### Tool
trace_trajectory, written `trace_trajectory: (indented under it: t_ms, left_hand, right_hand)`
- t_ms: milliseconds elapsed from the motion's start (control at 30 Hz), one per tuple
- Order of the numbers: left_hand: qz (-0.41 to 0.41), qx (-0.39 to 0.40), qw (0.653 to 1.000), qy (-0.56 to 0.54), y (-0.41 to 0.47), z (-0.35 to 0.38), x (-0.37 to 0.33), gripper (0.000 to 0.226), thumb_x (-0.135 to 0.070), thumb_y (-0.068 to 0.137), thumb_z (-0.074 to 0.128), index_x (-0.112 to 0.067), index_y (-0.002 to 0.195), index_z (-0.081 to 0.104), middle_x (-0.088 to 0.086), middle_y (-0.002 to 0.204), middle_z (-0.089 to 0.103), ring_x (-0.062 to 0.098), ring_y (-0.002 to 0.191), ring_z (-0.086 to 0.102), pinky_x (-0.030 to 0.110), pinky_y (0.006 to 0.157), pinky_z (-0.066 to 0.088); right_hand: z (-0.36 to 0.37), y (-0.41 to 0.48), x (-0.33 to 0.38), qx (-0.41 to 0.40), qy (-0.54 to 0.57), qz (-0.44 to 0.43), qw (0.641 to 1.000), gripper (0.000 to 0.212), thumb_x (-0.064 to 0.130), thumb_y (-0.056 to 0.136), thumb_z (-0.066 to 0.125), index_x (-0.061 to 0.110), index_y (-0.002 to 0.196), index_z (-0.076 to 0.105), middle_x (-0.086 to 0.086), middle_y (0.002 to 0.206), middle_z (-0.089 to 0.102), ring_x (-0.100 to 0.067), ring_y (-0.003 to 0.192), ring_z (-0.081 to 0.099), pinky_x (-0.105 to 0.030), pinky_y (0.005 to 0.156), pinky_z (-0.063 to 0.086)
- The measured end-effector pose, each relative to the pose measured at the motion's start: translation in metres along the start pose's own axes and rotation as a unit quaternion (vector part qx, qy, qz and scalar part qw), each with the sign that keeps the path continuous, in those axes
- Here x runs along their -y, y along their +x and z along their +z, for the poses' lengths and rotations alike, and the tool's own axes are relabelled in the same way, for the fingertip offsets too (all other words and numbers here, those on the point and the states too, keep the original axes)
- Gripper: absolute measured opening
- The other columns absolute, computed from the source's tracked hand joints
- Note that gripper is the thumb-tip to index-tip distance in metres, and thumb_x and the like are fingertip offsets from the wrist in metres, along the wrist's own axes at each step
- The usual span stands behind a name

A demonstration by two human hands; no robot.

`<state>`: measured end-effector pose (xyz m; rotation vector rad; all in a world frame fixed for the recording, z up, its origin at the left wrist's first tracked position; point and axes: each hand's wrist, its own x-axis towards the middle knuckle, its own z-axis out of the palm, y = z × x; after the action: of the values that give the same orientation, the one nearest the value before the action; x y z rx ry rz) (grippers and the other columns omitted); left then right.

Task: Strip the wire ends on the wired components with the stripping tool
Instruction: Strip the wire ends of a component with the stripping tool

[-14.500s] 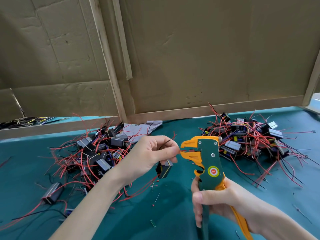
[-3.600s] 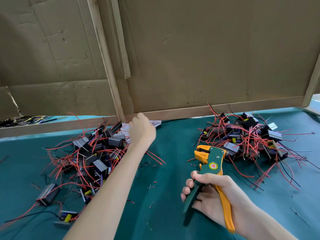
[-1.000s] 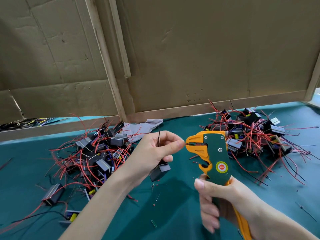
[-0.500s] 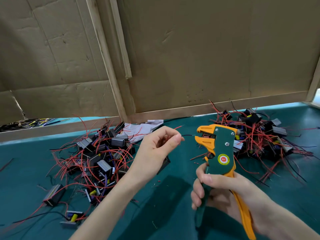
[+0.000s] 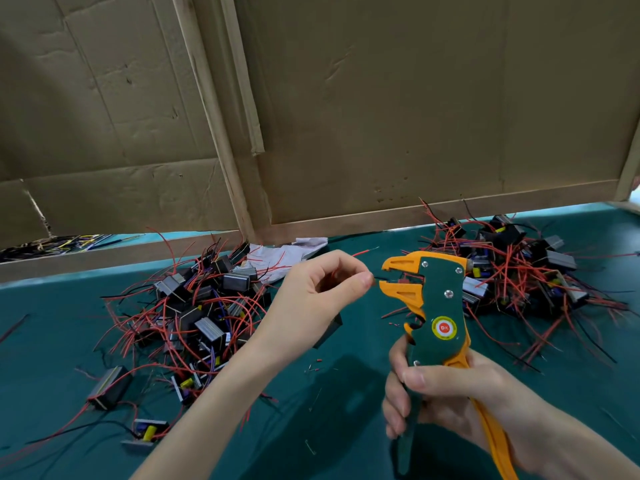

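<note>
My right hand (image 5: 446, 400) grips the handles of the green and orange stripping tool (image 5: 434, 306), held upright with its orange jaws pointing left. My left hand (image 5: 311, 299) pinches a thin black wire (image 5: 381, 279) between thumb and forefinger, and the wire's end lies between the tool's jaws. A dark wired component (image 5: 329, 332) hangs below my left hand, mostly hidden by it. A red wire (image 5: 362, 252) sticks out above my fingers.
A heap of wired components (image 5: 194, 313) with red and black leads lies at the left, and a second heap (image 5: 519, 271) at the right. Cardboard walls (image 5: 415, 116) stand behind the green table (image 5: 329, 410). Crumpled paper (image 5: 287, 252) and small insulation scraps lie between.
The tool has shifted left toward my left hand, and the black wire's end now sits inside its jaws. My left hand stays in the same pinch.
</note>
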<state>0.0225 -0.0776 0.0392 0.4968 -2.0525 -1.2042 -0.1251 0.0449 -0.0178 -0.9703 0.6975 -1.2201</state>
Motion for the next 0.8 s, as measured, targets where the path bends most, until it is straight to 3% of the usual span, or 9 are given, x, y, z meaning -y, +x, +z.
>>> trace_trajectory:
  t_ms: [367,600,800]
  left_hand:
    - [-0.007,0.011,1.000,-0.014,0.000,-0.001,0.000,0.017,-0.013,0.091,0.060,-0.019,0.075,0.064,-0.016,0.059,0.048,0.000,0.055,0.037,0.010,0.054,0.033]
    - [-0.008,0.027,1.000,-0.010,0.000,-0.003,0.001,0.017,-0.011,0.090,0.061,-0.017,0.075,0.064,-0.015,0.057,0.045,0.002,0.055,0.035,0.010,0.053,0.031]
    - [-0.016,0.062,0.998,-0.010,0.001,-0.008,0.002,0.017,-0.007,0.091,0.059,-0.015,0.076,0.064,-0.018,0.054,0.049,-0.003,0.051,0.040,0.006,0.053,0.031]
  right_hand:
    - [-0.005,-0.001,-0.002,0.018,-0.031,0.000,0.999,0.023,0.020,0.080,0.076,0.006,0.082,0.058,-0.017,0.072,0.058,-0.033,0.072,0.059,-0.046,0.076,0.050]
    - [0.002,-0.002,0.003,-0.011,-0.038,0.009,0.999,0.023,0.020,0.076,0.077,0.006,0.077,0.059,-0.017,0.068,0.055,-0.033,0.068,0.058,-0.046,0.073,0.050]
    - [0.014,-0.002,-0.003,-0.089,-0.045,0.027,0.995,0.035,0.025,0.068,0.081,0.008,0.058,0.052,-0.012,0.047,0.042,-0.024,0.040,0.047,-0.035,0.048,0.046]
